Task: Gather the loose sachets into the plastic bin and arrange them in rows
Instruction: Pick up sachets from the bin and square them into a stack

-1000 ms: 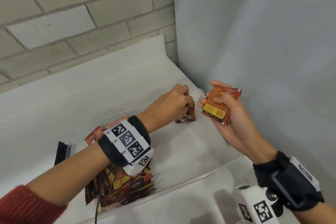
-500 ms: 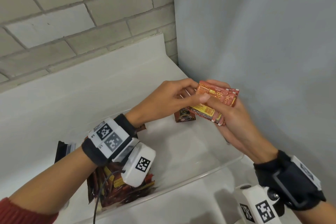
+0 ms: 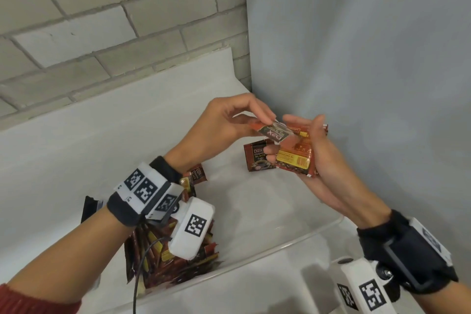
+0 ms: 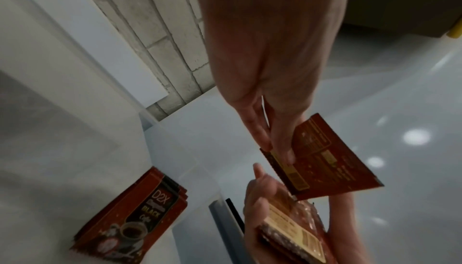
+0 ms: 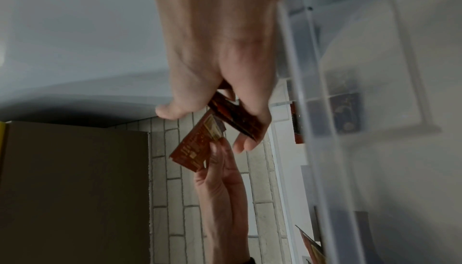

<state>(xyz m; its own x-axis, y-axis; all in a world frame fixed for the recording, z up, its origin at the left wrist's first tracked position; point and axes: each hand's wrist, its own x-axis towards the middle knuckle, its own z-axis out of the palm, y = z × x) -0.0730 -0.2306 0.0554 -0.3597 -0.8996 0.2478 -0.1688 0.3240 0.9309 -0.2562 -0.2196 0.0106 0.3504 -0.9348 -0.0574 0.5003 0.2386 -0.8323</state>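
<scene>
Left hand (image 3: 224, 122) pinches one sachet (image 3: 274, 132); right hand (image 3: 316, 160) clasps small stack (image 3: 295, 158) over bin (image 3: 293, 242).

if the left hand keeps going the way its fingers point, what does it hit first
Most likely the small stack of red-brown sachets gripped in the right hand. The left hand pinches a single red-brown sachet whose edge already overlaps that stack; depth is unclear.

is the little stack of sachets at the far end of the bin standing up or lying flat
Standing up. The stack of sachets rests on its bottom edge in the plastic bin, printed front facing the camera, near the far end wall.
</scene>
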